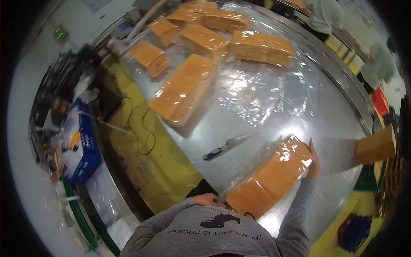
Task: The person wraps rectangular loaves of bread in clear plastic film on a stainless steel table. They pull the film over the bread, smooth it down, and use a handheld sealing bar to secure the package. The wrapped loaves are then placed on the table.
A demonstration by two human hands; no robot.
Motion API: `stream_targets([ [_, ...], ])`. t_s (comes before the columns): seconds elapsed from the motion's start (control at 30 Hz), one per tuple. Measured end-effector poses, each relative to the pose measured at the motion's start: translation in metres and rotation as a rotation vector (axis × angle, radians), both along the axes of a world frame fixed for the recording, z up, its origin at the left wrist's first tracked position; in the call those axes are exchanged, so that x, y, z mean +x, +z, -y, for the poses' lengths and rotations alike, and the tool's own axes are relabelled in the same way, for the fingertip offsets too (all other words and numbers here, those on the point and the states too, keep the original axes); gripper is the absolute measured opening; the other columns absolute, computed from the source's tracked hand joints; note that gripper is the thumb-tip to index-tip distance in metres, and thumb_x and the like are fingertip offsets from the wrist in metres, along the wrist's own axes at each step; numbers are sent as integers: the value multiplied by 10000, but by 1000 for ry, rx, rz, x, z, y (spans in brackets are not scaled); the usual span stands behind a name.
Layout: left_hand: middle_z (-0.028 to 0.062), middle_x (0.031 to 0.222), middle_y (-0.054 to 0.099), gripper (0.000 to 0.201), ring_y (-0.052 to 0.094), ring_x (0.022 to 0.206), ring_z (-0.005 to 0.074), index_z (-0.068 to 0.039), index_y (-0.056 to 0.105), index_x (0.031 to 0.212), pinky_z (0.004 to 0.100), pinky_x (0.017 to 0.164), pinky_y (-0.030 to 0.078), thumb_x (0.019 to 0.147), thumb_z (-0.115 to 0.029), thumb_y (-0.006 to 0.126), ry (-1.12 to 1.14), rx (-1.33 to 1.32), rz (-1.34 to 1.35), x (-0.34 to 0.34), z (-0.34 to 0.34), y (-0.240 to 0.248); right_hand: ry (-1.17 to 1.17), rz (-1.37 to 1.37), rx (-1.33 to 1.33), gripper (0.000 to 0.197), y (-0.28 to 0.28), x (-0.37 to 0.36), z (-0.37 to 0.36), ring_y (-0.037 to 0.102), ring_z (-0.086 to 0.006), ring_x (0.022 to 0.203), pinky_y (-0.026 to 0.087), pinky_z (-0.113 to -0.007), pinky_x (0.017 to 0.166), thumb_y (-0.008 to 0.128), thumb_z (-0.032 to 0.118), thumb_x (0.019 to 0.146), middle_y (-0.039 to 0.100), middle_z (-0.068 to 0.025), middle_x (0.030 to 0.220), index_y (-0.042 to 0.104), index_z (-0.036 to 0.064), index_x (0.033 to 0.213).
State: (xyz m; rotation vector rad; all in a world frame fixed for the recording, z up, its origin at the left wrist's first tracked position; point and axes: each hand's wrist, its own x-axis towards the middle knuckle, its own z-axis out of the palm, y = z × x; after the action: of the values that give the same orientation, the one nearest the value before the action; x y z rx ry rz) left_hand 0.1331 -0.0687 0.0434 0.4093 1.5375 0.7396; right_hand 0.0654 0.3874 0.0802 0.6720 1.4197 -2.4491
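Nearest, in front of the grey sweatshirt [201, 235], the left hand [206, 199] was bent in at the near left end of a wrapped loaf [272, 177], close to the loose film there; its fingers were partly hidden, so whether they pinched the film could not be told. The loaf lay slantwise on the near part of the steel table [332, 122], a long, square-edged block with an orange-brown crust under clear, wrinkled plastic that threw back bright glints. At its far right end the right hand [313, 158] was open, fingers extended and laid against the wrapped side, rather than closed around it. Just beyond the loaf, to the left, a knife [229, 146] rested flat, its dark handle toward the left and its slim metal blade toward the right. At the right side stood a brown block [376, 145], flat-faced and matte, with crisp corners. Farther off, crumpled clear film [269, 96] spread across the smooth, brushed-looking metal in shiny creases. Beyond and to the left of it sat several more wrapped loaves [262, 46], some long and some short, smooth-crusted and glossy under their plastic
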Motion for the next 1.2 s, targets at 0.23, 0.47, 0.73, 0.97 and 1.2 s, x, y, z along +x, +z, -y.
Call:
stream_targets([
  [0.23, 32, 761, 608, 159, 537, 710, 117, -43, 633, 833, 263, 661, 430, 796, -192, 591, 854, 389, -64, -10, 6, -32, -71, 134, -95, 489, 12, 26, 17, 560, -175, 932, 458, -292, 802, 394, 435, 904, 574, -94, 1059, 521, 14, 1118],
  [0.47, 155, 720, 491, 388, 515, 658, 293, -7, 501, 649, 362, 581, 396, 721, -349, 669, 1050, -125, -1006, -92, 45, -76, -19, -23, 357, 510, -54, 113, 25, 481, -153, 1069, 409, -287, 885, 363, 402, 924, 466, -54, 1224, 367, 41, 1284],
  [0.73, 10, 882, 547, 466, 535, 744, 187, -64, 425, 1096, 295, 690, 429, 800, -371, 611, 1594, 172, 106, -75, 63, -16, -157, 86, 98, 552, -44, 111, 78, 443, -189, 1117, 360, -319, 942, 337, 456, 913, 427, -86, 1263, 355, 49, 1286],
  [0.97, 116, 781, 588, 236, 571, 728, 224, 3, 534, 874, 325, 660, 437, 848, -232, 539, 1444, 232, -352, -43, 39, -90, -172, 117, 13, 560, -58, 97, 101, 432, -209, 1129, 365, -335, 942, 339, 471, 906, 419, -90, 1267, 353, 57, 1283],
  [1.2, 153, 686, 505, 204, 511, 627, 284, -1, 433, 914, 366, 573, 401, 890, -200, 469, 1299, 333, -807, -91, 41, 51, -323, 82, 180, 566, -13, 63, 161, 418, -217, 1142, 360, -347, 947, 325, 481, 906, 408, -89, 1275, 347, 59, 1283],
])
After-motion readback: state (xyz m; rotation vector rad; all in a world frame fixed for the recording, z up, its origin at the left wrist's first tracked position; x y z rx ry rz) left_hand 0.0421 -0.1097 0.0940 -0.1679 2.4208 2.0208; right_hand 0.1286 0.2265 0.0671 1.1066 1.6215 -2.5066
